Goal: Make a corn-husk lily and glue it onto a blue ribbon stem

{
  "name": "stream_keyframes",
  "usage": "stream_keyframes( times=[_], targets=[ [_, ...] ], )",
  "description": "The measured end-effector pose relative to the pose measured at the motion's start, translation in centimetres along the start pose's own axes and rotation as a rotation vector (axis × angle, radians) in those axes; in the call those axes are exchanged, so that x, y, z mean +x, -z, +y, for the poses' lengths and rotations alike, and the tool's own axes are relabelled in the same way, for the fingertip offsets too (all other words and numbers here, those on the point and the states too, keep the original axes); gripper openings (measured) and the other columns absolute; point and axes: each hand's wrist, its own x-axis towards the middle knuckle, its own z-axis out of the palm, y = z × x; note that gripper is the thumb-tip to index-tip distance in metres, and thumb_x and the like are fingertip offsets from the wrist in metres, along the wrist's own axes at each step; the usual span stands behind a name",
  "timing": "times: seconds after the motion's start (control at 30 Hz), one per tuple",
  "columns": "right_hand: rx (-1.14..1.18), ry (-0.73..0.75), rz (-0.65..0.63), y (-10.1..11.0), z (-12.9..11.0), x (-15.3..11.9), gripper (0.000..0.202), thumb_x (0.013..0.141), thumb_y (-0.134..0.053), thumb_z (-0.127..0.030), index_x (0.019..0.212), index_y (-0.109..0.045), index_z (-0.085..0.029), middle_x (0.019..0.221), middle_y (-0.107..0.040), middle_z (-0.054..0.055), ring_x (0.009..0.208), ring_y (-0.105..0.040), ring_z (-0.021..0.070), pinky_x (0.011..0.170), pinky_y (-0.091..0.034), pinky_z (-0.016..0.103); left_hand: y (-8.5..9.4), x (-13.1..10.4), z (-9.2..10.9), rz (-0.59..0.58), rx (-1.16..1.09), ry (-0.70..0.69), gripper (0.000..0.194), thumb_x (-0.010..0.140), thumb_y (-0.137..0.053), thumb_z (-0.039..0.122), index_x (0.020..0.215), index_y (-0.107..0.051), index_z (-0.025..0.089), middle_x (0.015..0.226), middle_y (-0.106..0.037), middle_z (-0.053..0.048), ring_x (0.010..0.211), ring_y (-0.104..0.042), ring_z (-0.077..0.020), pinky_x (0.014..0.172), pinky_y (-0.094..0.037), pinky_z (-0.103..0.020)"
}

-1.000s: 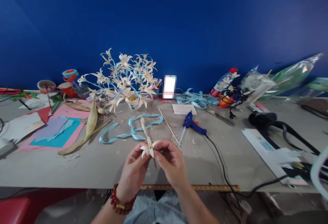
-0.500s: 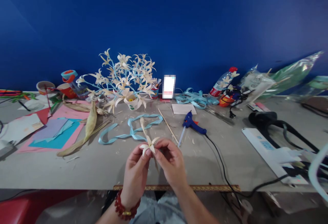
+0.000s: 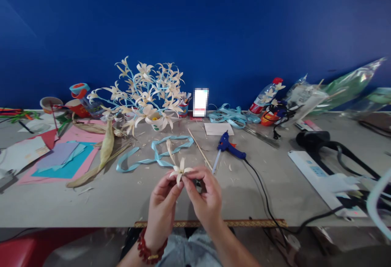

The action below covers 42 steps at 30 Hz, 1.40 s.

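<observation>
A cream husk flower (image 3: 181, 171) with narrow, spread petals is pinched between both hands above the front of the table. My left hand (image 3: 163, 197), with a red bead bracelet at its wrist, grips it from the left. From the other side, my right hand (image 3: 204, 193) closes thumb and fingers on its petals. Fingers hide the flower's underside. Just behind lies a curled light-blue ribbon (image 3: 159, 159), near a thin stick (image 3: 200, 149). A blue glue gun (image 3: 230, 146) rests right of the hands, its cord running to the front edge.
Behind stands a white cup (image 3: 156, 124) full of similar husk flowers (image 3: 146, 91). Coloured paper (image 3: 64, 161) and a dried corn husk (image 3: 106, 144) lie left. To the right are a power strip (image 3: 320, 181), a plastic bottle (image 3: 265, 95) and more blue ribbon (image 3: 229, 116).
The flower has turned between my fingers, so its petals point differently. Both hands have shifted slightly right and keep their hold.
</observation>
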Motion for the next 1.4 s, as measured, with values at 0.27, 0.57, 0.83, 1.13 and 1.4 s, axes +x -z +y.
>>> stream_keyframes(
  times=[0.27,0.57,0.83,1.13,1.4],
  targets=[
    [0.109,-0.11,-0.014,0.3,-0.3,0.3,0.006,0.087,-0.064,-0.02,0.081,-0.063,-0.022,0.084,-0.064,0.003,0.081,-0.063,0.0181,0.074,-0.051,0.03,0.1,-0.1,-0.3,-0.082,0.057,-0.085,0.025,0.071,-0.081,0.017,0.094,-0.075,0.024,0.093,-0.075,-0.002,0.088,-0.069,-0.0165,0.082,-0.055,-0.024],
    [0.206,-0.271,-0.104,0.7,-0.1,0.9,0.011,0.085,-0.068,-0.031,0.083,-0.064,-0.021,0.08,-0.064,0.002,0.071,-0.061,0.0161,0.064,-0.051,0.027,-0.5,0.2,0.3,-0.042,-0.011,-0.028,0.02,0.065,-0.085,0.021,0.083,-0.075,0.021,0.082,-0.073,-0.001,0.079,-0.066,-0.0123,0.077,-0.053,-0.02],
    [0.142,-0.23,-0.132,0.7,0.2,1.0,0.009,0.087,-0.066,-0.03,0.087,-0.063,-0.022,0.083,-0.062,0.003,0.073,-0.06,0.0165,0.065,-0.051,0.027,-0.5,0.2,0.9,-0.072,-0.025,0.035,0.018,0.068,-0.083,0.021,0.084,-0.075,0.019,0.084,-0.071,-0.002,0.079,-0.066,-0.0134,0.075,-0.053,-0.021],
    [0.097,-0.152,-0.138,0.6,-0.1,1.4,0.004,0.089,-0.063,-0.025,0.087,-0.063,-0.022,0.085,-0.062,0.003,0.08,-0.061,0.0177,0.07,-0.051,0.028,-0.6,0.4,0.6,-0.062,0.006,-0.036,0.017,0.068,-0.083,0.023,0.084,-0.078,0.021,0.089,-0.073,-0.002,0.088,-0.066,-0.0152,0.083,-0.053,-0.023],
    [0.135,-0.152,-0.137,0.5,-0.3,1.6,0.002,0.086,-0.066,-0.023,0.088,-0.065,-0.022,0.086,-0.063,0.001,0.078,-0.06,0.0149,0.07,-0.048,0.025,0.3,0.4,0.1,-0.17,0.058,-0.127,0.017,0.077,-0.076,0.017,0.092,-0.077,0.025,0.101,-0.07,-0.002,0.1,-0.062,-0.015,0.088,-0.049,-0.022]
  ],
)
